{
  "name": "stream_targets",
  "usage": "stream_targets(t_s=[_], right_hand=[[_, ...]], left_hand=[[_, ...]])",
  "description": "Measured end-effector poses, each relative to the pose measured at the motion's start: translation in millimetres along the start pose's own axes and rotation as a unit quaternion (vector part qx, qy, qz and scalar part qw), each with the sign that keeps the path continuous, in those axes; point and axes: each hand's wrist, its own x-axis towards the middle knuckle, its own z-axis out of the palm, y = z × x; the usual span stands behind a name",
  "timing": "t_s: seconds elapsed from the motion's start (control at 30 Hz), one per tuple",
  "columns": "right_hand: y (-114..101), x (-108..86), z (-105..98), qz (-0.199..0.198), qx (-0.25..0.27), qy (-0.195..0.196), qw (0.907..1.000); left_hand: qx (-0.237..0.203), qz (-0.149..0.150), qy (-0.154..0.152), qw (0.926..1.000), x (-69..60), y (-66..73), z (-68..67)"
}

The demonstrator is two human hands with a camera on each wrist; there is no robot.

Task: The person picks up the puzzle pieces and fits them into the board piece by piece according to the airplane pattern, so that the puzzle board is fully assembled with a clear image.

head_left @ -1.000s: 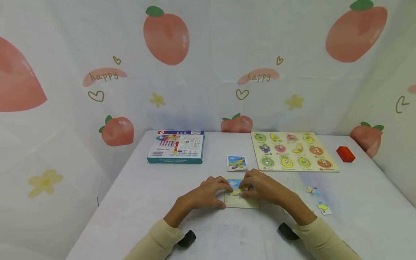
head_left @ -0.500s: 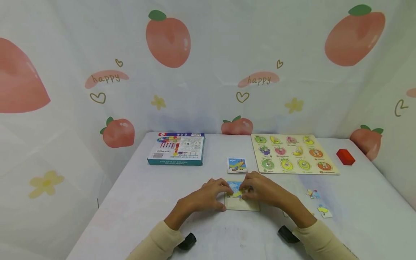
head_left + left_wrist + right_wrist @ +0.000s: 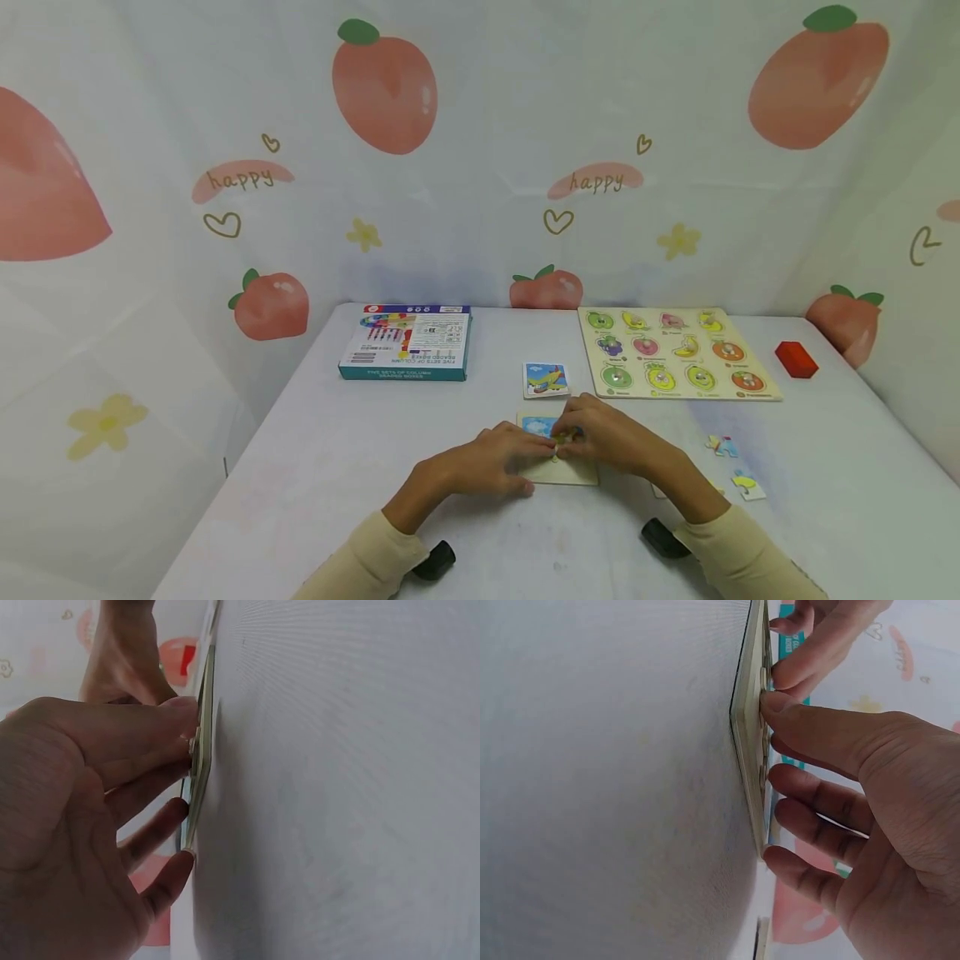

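A small wooden puzzle tray [image 3: 573, 473] lies on the table between both hands, with blue-sky pieces [image 3: 536, 425] along its far side. My right hand [image 3: 606, 433] pinches a jigsaw piece over the tray's right part; the fingers largely cover it. From the left, my left hand [image 3: 491, 460] reaches over the tray, its fairly straight fingers touching the pieces near the right fingertips. The tray's edge [image 3: 742, 731] shows side-on in the right wrist view, its pieces slightly raised. Behind the tray is a picture card [image 3: 546, 380] of a yellow airplane.
Loose jigsaw pieces [image 3: 723, 447] lie right of the right forearm, one more partly hidden beneath it. A fruit knob-puzzle board [image 3: 678, 354] stands back right, beside a red block [image 3: 797, 359]. At the back left lies a flat teal-edged box [image 3: 405, 343].
My left hand has shifted right across the tray, its fingertips now meeting the right fingers and covering more of the picture. The right hand stays in nearly the same place.
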Motion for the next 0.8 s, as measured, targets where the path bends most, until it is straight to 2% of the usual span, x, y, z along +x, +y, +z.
stream_targets(t_s=[0.2, 0.43, 0.57, 0.8], right_hand=[[-0.8, 0.8, -0.8, 0.006, -0.004, -0.005, 1.0], [7.9, -4.0, -4.4, 0.014, 0.029, -0.018, 0.9993], [15.7, -17.9, -12.5, 0.028, 0.042, -0.008, 0.9987], [29.7, -53.1, -26.8, 0.086, 0.022, 0.018, 0.9959]], left_hand=[[0.019, -0.012, -0.019, 0.9996, -1.8, 3.4, -0.9], [0.019, -0.017, -0.021, 0.9995, -4.0, 6.2, -1.6], [0.02, -0.019, -0.021, 0.9994, -4.4, 5.4, -0.9], [0.019, -0.018, -0.014, 0.9996, -2.6, 3.4, -0.2]])
